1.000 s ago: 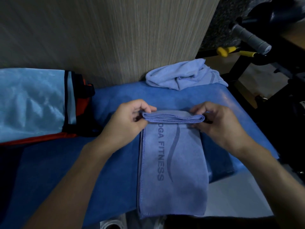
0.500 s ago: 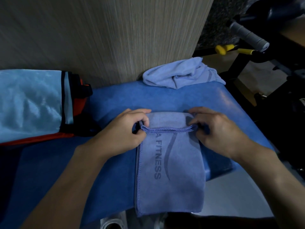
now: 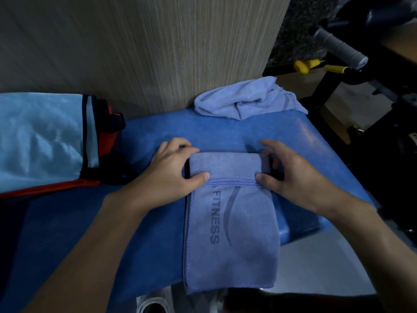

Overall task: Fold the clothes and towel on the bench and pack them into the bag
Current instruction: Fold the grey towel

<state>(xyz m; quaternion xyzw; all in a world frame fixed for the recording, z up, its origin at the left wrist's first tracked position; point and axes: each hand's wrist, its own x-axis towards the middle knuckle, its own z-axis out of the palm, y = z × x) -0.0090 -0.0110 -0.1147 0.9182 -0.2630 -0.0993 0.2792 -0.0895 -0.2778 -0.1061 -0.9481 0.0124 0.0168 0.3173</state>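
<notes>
A blue-violet microfibre towel (image 3: 230, 222) lies lengthwise on the blue padded table (image 3: 158, 129). Its near end hangs over the table's front edge, and it is printed with letters reading "FITNESS" beside a curved stripe. The towel's far end is folded back toward the person, so the stitched hem runs across the cloth. The left hand (image 3: 173, 175) grips the fold's left side, thumb pressed on the hem and fingers curled over the far edge. The right hand (image 3: 291, 177) grips the right side the same way (thumb on the hem, fingers curled behind the fold). A crumpled cloth (image 3: 243, 98) of the same colour sits at the table's far right corner, against the striped wall panel (image 3: 158, 53). A light-blue bag (image 3: 40, 138) with black and orange trim lies to the left, apart from the towel. A grey handle (image 3: 338, 46) of gym equipment shows at the upper right.
</notes>
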